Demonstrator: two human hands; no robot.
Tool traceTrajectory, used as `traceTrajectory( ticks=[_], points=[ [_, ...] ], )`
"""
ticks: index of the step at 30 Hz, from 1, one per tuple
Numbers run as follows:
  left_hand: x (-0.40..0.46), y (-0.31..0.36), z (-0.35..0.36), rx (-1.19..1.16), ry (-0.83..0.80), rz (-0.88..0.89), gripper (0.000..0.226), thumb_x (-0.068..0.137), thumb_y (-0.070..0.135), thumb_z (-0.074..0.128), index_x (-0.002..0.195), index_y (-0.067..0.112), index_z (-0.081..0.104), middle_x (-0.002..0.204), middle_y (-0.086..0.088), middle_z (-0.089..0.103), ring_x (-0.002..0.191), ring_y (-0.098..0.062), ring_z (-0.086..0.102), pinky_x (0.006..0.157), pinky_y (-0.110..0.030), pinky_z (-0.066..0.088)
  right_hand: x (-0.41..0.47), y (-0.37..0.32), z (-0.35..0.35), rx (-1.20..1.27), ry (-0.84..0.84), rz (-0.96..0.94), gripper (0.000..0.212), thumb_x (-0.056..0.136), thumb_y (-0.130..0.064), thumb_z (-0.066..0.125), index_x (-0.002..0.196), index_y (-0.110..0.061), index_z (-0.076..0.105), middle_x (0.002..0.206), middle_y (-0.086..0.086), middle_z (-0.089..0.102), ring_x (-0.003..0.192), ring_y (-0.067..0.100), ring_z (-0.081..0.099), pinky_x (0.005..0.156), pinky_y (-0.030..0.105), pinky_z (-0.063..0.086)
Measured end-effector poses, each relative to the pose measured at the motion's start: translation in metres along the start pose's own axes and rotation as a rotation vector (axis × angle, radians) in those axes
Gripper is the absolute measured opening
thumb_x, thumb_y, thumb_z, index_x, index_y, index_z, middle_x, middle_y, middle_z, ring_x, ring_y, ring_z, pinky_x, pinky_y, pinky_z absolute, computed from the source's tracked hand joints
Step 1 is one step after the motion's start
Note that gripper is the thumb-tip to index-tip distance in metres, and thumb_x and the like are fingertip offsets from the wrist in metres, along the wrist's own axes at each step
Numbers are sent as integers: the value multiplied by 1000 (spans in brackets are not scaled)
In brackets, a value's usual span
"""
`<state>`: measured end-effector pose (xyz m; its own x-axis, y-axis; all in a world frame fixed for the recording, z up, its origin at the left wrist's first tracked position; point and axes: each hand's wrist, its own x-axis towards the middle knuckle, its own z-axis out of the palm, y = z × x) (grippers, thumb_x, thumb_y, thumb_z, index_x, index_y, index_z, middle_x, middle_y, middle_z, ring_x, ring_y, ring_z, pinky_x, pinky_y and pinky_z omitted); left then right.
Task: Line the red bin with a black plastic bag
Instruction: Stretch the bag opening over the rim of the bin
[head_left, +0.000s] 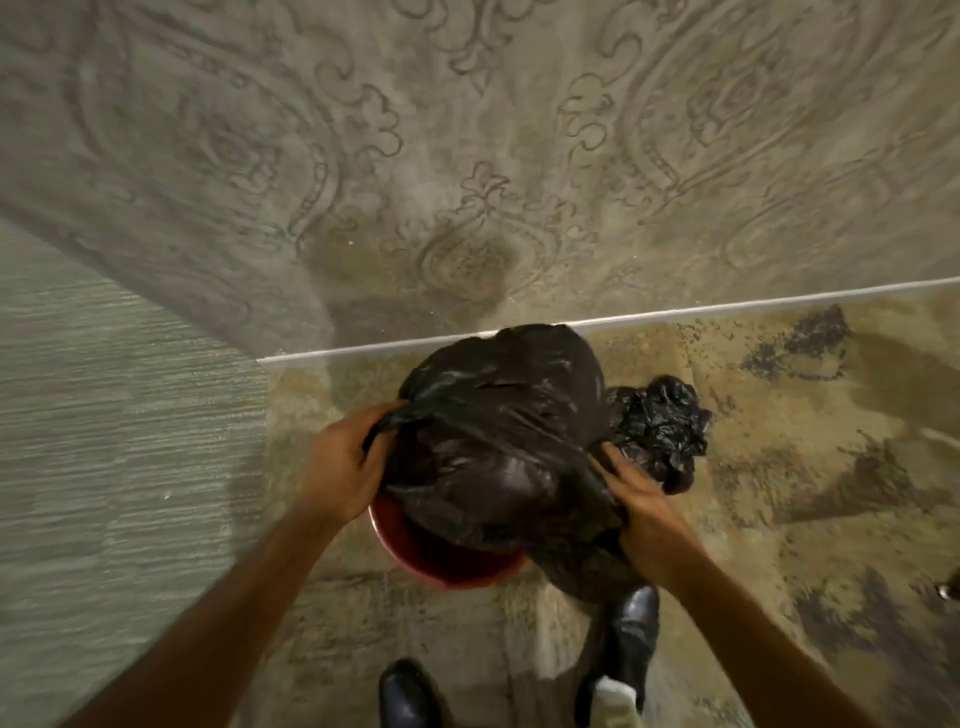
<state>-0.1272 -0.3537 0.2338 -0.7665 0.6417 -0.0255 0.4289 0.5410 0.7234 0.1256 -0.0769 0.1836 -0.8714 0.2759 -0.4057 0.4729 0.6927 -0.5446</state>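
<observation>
A red bin (447, 569) stands on the floor by the wall, and only its near rim shows. A black plastic bag (498, 426) billows over the bin's top and hides most of it. My left hand (343, 462) grips the bag's edge at the bin's left side. My right hand (641, 501) holds the bag's edge at the right side, with loose plastic hanging below it. A second crumpled black bag (662, 426) lies on the floor just right of the bin.
A patterned grey wall (467, 156) rises behind the bin above a white skirting strip (675, 312). The floor (805, 467) is mottled brown stone. My two black shoes (631, 634) stand just below the bin.
</observation>
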Motion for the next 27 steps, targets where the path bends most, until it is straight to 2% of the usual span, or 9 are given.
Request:
traceTrajectory(
  ticks=[4,7,11,15,17,19,21,24,27],
  points=[
    [-58,-61,3,108,-24,-168,16,100,23,53,107,24,68,85,10,67,73,-11,64,62,-17,43,1,-28,68,-2,-177,87,70,97,-13,49,159,-30,20,169,-2,7,154,30,14,123,45,21],
    [-94,-96,13,144,-52,-300,8,99,24,55,97,27,62,74,11,60,65,-11,59,56,-21,38,1,-37,104,-2,-301,144,71,96,-12,49,159,-29,20,169,0,8,152,31,21,122,44,24],
    [-114,-122,23,248,-135,-454,22,99,33,52,102,18,68,80,2,63,71,-20,58,62,-30,40,2,-40,111,157,-352,279,66,90,4,46,152,-21,42,161,9,36,143,27,42,119,34,31],
    [-114,-136,26,326,-305,-683,38,99,41,49,85,11,68,62,2,54,68,-27,61,59,-31,38,7,-39,96,152,-493,329,58,87,-5,46,141,-23,56,143,11,57,125,28,57,101,31,45],
    [-107,-138,24,363,-357,-751,42,99,43,49,87,7,68,63,1,51,65,-24,57,61,-31,39,12,-43,86,144,-519,333,57,82,-4,46,132,-25,63,136,9,61,119,26,60,94,30,46],
    [-98,-134,23,315,-362,-747,39,100,41,48,84,12,67,64,2,55,65,-21,58,61,-31,41,18,-49,78,174,-412,345,59,80,0,48,133,-24,63,137,8,62,123,25,58,102,34,46],
    [-86,-126,22,201,-279,-700,31,100,38,49,77,25,66,67,5,61,64,-16,61,56,-29,41,26,-56,70,208,-175,368,63,78,6,49,132,-23,65,136,5,63,126,24,57,108,36,44],
    [-68,-117,23,99,-89,-635,20,98,39,52,82,32,62,72,9,65,66,-9,61,54,-25,42,42,-59,62,261,130,447,52,76,5,51,114,-24,72,117,4,71,113,25,63,93,35,50],
    [-57,-111,38,-99,127,-648,7,95,33,58,99,30,54,84,12,63,75,-7,62,60,-26,46,54,-52,64,395,324,572,26,85,-8,57,105,-23,64,103,4,67,101,26,61,82,35,48]
  ],
)
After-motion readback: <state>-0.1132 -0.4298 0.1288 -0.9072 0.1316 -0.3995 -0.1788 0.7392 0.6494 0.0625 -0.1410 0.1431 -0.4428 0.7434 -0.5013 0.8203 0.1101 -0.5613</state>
